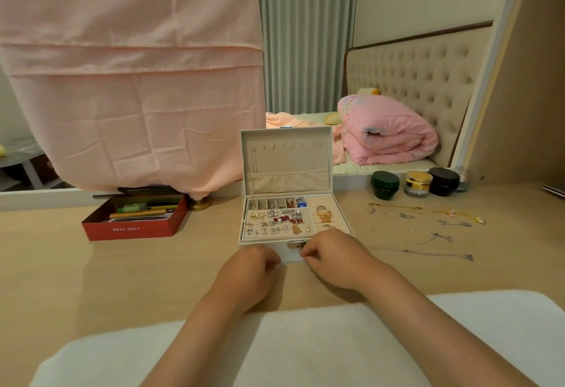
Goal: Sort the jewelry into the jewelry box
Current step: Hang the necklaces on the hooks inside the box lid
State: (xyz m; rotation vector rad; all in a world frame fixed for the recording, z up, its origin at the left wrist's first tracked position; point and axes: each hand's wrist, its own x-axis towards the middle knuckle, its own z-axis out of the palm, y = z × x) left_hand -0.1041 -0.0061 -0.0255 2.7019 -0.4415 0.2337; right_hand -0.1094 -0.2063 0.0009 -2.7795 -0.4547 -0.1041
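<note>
jewelry box (pixel 286 160) open in the middle of the tabletop (pixel 91 279), lid upright, upper tray filled with earrings, brooches and gold pieces. left hand (pixel 250 264) low against the box's front left corner, fingers curled inward; impossible to tell whether gripping anything. right hand (pixel 333 258) just before the metal clasp (pixel 296 244), fingertips curled together, contents likewise unclear. loose chains (pixel 408 216) spread on the tabletop right of the box, apart from both hands. red tin (pixel 134 229) to the left, three jars (pixel 385 184) behind the chains.
</note>
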